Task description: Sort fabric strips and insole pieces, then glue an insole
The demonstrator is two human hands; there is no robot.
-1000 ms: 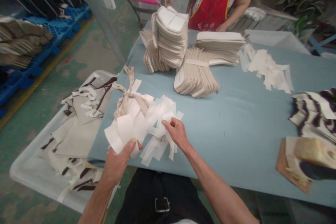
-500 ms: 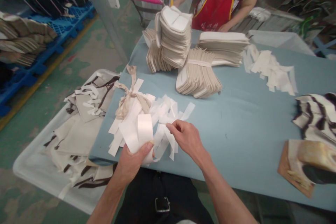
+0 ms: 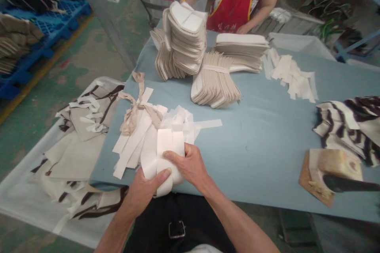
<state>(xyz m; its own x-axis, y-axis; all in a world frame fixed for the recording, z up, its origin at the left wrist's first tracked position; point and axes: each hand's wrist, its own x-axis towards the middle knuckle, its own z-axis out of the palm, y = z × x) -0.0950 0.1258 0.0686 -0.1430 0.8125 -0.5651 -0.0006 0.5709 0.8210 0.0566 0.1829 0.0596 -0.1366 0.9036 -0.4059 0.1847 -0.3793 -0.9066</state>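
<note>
Both hands hold bent white strips near the table's front edge. My left hand (image 3: 150, 187) is closed on the lower left of the white strips (image 3: 164, 140), its thumb lying across them. My right hand (image 3: 190, 164) grips their right side, thumb pressed on the front face. The strips curve over in a loop; how many layers there are I cannot tell. Just beyond lies a heap of thin translucent strips (image 3: 181, 118). To the left are more flat white strips (image 3: 133, 152) with a beige knotted cloth tie (image 3: 130, 120) on them.
Stacks of beige padded pieces (image 3: 188, 43) stand on the blue-covered table (image 3: 255, 142), one bundle (image 3: 215, 83) banded. At right are a brush-like block (image 3: 338, 166) and black-and-white pieces (image 3: 335, 126). A white bin (image 3: 18, 201) of fabric pieces stands left. Across the table is a person in a red apron (image 3: 230, 8).
My right hand has come left from the translucent heap and now grips the white strips beside my left hand. A second strip face shows there. The whole view has shifted slightly.
</note>
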